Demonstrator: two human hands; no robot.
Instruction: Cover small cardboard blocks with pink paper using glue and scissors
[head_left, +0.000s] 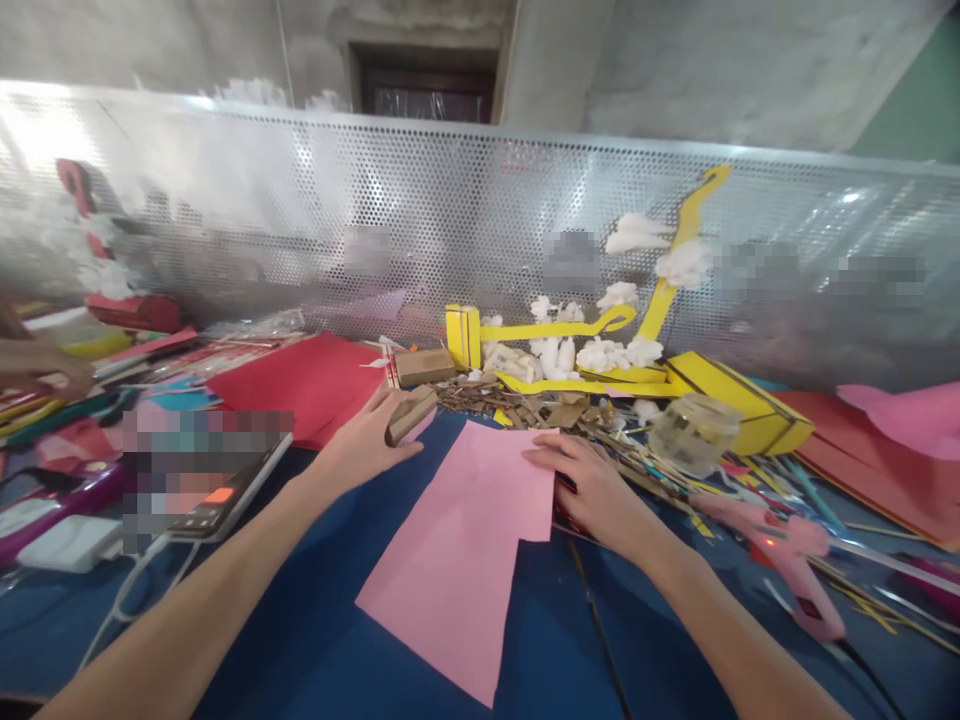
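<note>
My left hand [365,440] is closed around a small brown cardboard box [411,414], held just left of the paper's top edge. A cut sheet of pink paper [457,560] with a notch on its right side lies in front of me. My right hand [589,490] has its fingers curled over the paper's upper right corner, the fingertips on top of it. Under the right palm shows a dark red and black object, mostly hidden, whose kind I cannot make out.
A pink hot glue gun [787,560] lies at right, beside a clear jar [694,432]. Yellow paper-covered boxes [739,405] with cotton and cardboard scraps line the back. At left are red paper [307,385], a phone [225,490] with cables, and another person's hand [45,365].
</note>
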